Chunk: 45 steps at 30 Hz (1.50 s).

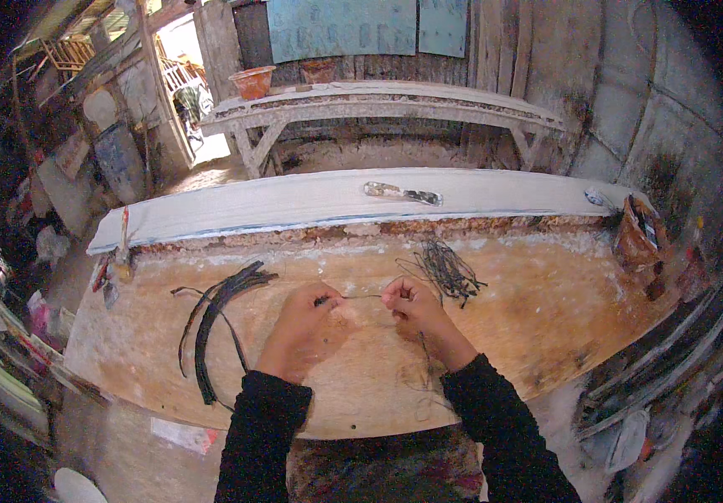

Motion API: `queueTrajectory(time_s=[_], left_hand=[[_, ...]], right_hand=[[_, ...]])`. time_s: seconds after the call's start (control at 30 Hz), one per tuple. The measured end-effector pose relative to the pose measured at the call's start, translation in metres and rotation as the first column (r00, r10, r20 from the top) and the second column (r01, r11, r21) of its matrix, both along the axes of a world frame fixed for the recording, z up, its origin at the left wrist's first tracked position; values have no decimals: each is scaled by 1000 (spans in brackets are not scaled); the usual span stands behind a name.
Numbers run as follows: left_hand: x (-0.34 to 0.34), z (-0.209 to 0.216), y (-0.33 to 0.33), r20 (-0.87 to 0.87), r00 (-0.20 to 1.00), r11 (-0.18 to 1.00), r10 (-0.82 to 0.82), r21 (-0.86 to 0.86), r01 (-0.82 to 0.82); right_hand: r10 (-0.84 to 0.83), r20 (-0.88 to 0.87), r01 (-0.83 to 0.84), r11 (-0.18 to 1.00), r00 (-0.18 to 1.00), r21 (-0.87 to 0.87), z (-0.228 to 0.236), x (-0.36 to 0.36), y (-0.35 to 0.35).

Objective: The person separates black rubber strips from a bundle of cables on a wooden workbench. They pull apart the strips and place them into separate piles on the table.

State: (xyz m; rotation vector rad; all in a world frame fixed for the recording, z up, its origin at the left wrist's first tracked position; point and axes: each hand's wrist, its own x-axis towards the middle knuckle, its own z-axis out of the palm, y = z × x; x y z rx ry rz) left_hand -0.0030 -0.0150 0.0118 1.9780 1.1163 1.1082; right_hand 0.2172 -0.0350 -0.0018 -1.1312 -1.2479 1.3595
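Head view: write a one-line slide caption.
Two hands, left hand and right hand, stretch a thin wire over a wooden board, between black strips and a wire bundle.

A weathered wooden bench point(378, 105) is set against the plank wall point(538, 42), with a daylit doorway point(181, 75) seen left of it.

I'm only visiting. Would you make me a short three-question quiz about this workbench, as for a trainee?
1. True or false: both hands pinch one thin dark strand.
2. Which lies nearer the left hand: A, the bundle of black strips, or B, the tangle of thin wires?
3. What colour are the person's sleeves?

Key: 1 true. 2 A. 3 black. The right hand is nearer the tangle.
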Motion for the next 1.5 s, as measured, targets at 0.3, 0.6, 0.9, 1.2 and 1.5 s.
queueTrajectory(time_s=[0.3, 0.6, 0.9, 1.2, 1.5], left_hand=[[-37, -19, 40, 51, 891, 869, 452, 198, -453], [-49, -36, 53, 340, 789, 818, 512, 88, -569], [-51, -23, 48, 705, 436, 829, 560, -480, -287], [-37, -14, 33, 725, 426, 838, 542, -507, -203], [-37, -26, 34, 656, 549, 839, 518, -515, -177]], right_hand=[[131, 255, -86, 980, 958, -180, 18, 31, 8], [178, -277, -159, 983, 944, 91, 43, 40, -32], [149, 684, -570, 691, 714, 445, 8, -54, -10], [284, 905, -809, 580, 316, 100, 15, 26, -53], [246, 906, -799, 583, 344, 145, 20, 89, -140]])
